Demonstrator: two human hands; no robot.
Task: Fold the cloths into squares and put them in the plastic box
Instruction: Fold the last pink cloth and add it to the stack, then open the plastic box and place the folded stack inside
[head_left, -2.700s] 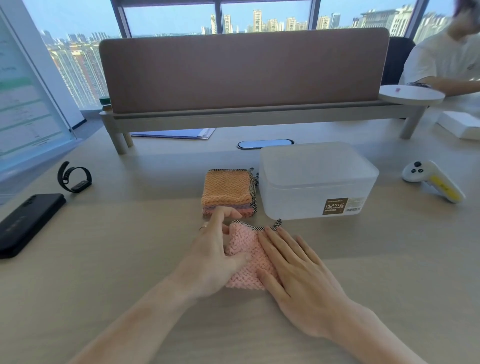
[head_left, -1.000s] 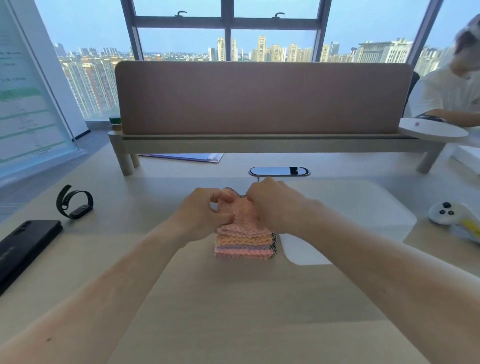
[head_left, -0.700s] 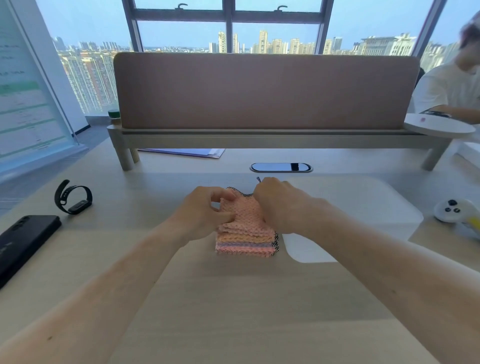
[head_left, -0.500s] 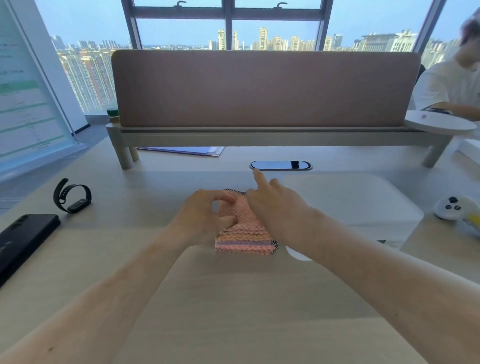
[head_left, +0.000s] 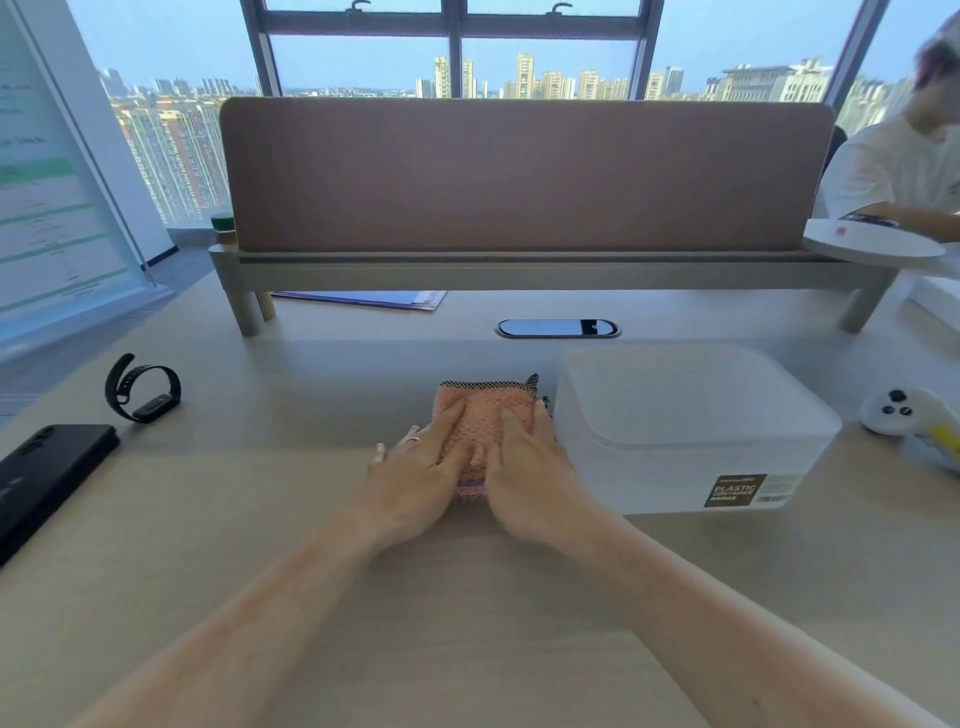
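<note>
A stack of folded cloths (head_left: 485, 413), pink on top with a dark mesh edge, lies on the desk just left of the white plastic box (head_left: 691, 431). The box has its lid on and a brown label on its front. My left hand (head_left: 423, 467) lies flat on the left half of the stack, fingers straight. My right hand (head_left: 527, 467) presses flat on the right half, beside the box wall. The lower cloths are mostly hidden under my hands.
A black phone (head_left: 44, 480) and a black wristband (head_left: 143, 387) lie at the left. A white controller (head_left: 914, 423) sits right of the box. A desk divider (head_left: 524, 176) stands behind, with papers (head_left: 374, 300) under it. Another person (head_left: 898, 166) sits at the far right.
The pink cloth went from being folded near me onto the stack. Both hands, which pinched it a moment ago, now lie flat on top and press it down.
</note>
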